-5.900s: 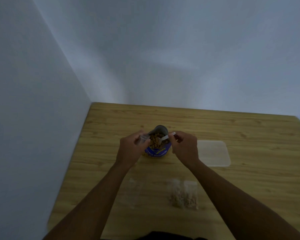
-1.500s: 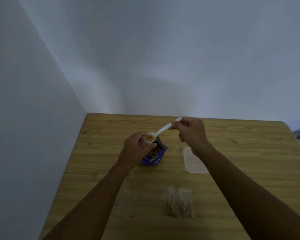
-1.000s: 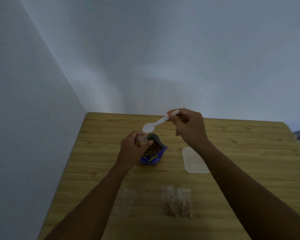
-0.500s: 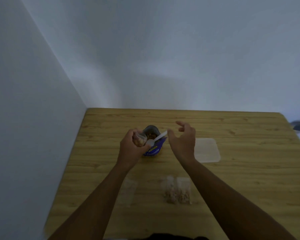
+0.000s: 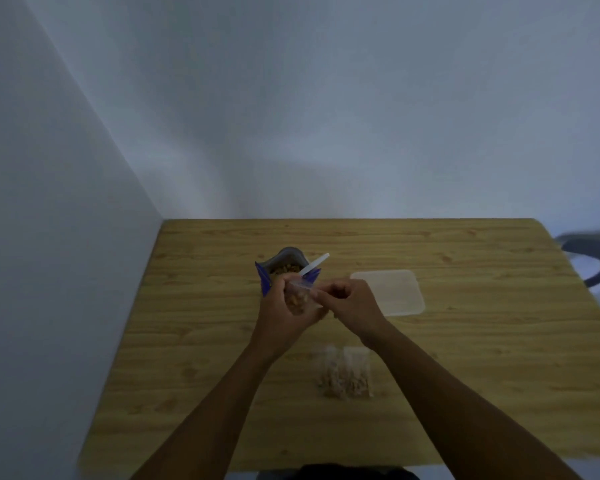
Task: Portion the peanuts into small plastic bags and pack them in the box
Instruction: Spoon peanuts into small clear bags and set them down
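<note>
**Bag in hand, closing step: light, floppy, slick**

Small clear plastic bag (image 5: pixel 297 299), part-filled with peanuts, is held just in front of the blue foil peanut pouch (image 5: pixel 265 277). Left hand (image 5: pixel 279 315) has its fingers wrapped round the bag's body. Right hand (image 5: pixel 352 303) has its fingers (image 5: pixel 336 291) curled, pinching at the bag's top edge, probably to close it.

Handling: thin film, no stiffness, and squeezing the belly will spill nuts. Take it by the top strip and support it underneath.

White plastic spoon (image 5: pixel 314 263) stands in the pouch. Clear rectangular plastic box (image 5: pixel 392 292) sits right of the pouch. Two filled bags (image 5: pixel 343 377) lie nearer the person on the wooden worktop (image 5: pixel 482 341).

Can't tell whether the bag mouth is open or sealed: fingers cover it and it's blurred. Box depth is unclear.
</note>
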